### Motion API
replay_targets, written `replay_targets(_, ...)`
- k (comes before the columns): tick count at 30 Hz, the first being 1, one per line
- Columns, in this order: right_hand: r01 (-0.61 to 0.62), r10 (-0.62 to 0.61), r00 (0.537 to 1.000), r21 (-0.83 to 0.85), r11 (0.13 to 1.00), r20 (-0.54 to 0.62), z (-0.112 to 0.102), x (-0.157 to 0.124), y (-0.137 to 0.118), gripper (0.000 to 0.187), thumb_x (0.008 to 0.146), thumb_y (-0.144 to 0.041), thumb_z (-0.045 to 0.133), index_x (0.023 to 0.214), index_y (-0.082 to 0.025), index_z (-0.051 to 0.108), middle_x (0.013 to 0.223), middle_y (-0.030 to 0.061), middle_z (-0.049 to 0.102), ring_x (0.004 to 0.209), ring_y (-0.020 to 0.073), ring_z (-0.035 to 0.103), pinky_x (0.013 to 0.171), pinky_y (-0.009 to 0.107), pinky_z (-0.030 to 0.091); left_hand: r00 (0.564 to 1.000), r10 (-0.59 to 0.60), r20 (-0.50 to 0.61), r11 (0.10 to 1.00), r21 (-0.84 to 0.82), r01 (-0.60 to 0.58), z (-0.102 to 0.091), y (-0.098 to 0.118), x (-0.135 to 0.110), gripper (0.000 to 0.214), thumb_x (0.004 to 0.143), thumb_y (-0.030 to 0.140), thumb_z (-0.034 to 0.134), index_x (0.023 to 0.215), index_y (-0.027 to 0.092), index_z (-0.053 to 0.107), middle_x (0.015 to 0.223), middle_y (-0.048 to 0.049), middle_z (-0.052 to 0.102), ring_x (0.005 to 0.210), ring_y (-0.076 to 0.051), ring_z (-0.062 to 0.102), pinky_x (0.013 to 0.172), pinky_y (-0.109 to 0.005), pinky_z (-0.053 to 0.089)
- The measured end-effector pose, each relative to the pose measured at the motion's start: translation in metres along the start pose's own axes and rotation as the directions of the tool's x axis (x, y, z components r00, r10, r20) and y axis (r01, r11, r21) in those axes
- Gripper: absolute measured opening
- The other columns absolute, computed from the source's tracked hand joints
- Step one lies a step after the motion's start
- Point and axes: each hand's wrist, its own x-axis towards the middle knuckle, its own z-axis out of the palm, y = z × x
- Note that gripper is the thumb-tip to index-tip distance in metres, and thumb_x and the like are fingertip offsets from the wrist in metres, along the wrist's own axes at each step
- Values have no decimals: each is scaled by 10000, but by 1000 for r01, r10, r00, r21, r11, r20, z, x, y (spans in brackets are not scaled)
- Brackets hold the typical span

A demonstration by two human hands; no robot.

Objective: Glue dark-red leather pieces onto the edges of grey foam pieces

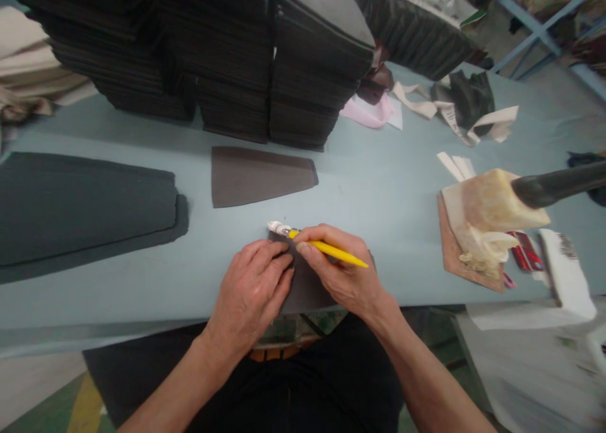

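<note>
"What colours did the brush in the right hand have?"

"A yellow handle and a whitish tip. The workpiece between it and the left hand was plain dark grey-brown."

"And beyond the left hand?"

"A lone panel looked plain taupe; the stacks farther out were near-black, finely lined by their layered edges."

"Left of that hand?"

"A dark slate pile, against a pale blue-grey tabletop."

"What showed right of the right hand?"

"A block in mottled cream and yellow, with a black shaft, over a reddish-brown board. The packet farther right was red."
</note>
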Motion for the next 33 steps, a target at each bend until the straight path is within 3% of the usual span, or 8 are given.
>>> replay_targets(6,-31,32,999,-81,996,12,-6,-2,1,138,1035,-311,679,992,-204,756,957,37,817,842,138,750,809,249,603,1000,-10,-2,1000,17,10,-1,2,2,142,1040,182,606,1157,172,686,1206,-96,766,1155,-264,663,982,-447,598)
replay_targets(22,176,-144,983,-375,910,113,-38,-24,-7,64,1053,-186,648,1062,-183,711,914,36,763,795,116,715,742,218,551,1000,1,-2,998,55,-1,-1,3,7,126,1019,180,653,1137,164,694,1192,-89,774,1120,-263,664,983,-433,577)
replay_targets(33,87,-67,996,-389,917,64,-66,-45,-4,58,1045,-180,663,1067,-198,713,928,25,766,803,106,715,742,209,546,999,49,-8,997,61,-49,-1,-1,8,139,995,183,693,1132,157,693,1185,-103,770,1112,-269,682,1015,-435,565)
